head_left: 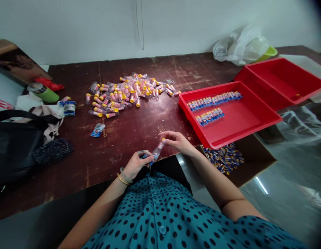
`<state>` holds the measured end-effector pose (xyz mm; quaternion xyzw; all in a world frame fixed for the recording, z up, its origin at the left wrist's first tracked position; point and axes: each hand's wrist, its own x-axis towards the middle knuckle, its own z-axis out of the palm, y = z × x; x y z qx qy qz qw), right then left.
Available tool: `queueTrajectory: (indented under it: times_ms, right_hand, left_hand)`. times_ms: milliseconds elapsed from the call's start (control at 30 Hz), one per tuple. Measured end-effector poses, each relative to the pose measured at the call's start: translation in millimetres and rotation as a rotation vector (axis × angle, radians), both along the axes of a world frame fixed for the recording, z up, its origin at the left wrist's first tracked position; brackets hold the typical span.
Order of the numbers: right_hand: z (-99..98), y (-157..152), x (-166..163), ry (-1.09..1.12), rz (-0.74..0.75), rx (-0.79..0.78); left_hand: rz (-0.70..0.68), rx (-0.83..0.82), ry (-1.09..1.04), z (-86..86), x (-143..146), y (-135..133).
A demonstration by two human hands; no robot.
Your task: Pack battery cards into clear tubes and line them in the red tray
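Observation:
My left hand (136, 163) and my right hand (177, 141) together hold one small clear tube with a yellow cap (158, 150) just above the near edge of the dark wooden table (124, 135). The left fingers curl round its lower end, which has something blue on it. The right fingers pinch the capped end. A heap of similar yellow-capped tubes (126, 92) lies further back on the table. To the right, a red tray (253, 119) holds two rows of blue-wrapped tubes (214, 100).
A second red tray (282, 81) and a plastic bag (240, 45) sit at the far right. Below the near tray, a cardboard box (253, 157) holds several blue-wrapped pieces. A black bag (15, 145), cloths and a green can (43, 92) crowd the left. A small blue packet (98, 130) lies loose.

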<state>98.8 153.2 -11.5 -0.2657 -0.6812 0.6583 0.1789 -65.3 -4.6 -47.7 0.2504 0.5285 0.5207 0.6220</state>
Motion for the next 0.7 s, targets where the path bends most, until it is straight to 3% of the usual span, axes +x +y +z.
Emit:
queueTrajectory:
  times_ms: [167, 300, 500, 700]
  right_hand:
    - [-21.8, -34, 0, -0.019, -0.188, 0.181]
    - [-33.4, -60, 5, -0.008, -0.182, 0.153]
    - [-25.0, -65, 9, 0.008, -0.196, 0.319]
    - [-21.6, -56, 12, 0.013, -0.132, 0.432]
  left_hand:
    - [0.05, 0.042, 0.013, 0.6, 17, 5]
    - [0.057, 0.029, -0.104, 1.1, 22, 6]
    - [0.086, 0.021, 0.119, 1.3, 22, 5]
    - [0.065, 0.01, 0.136, 1.8, 25, 4]
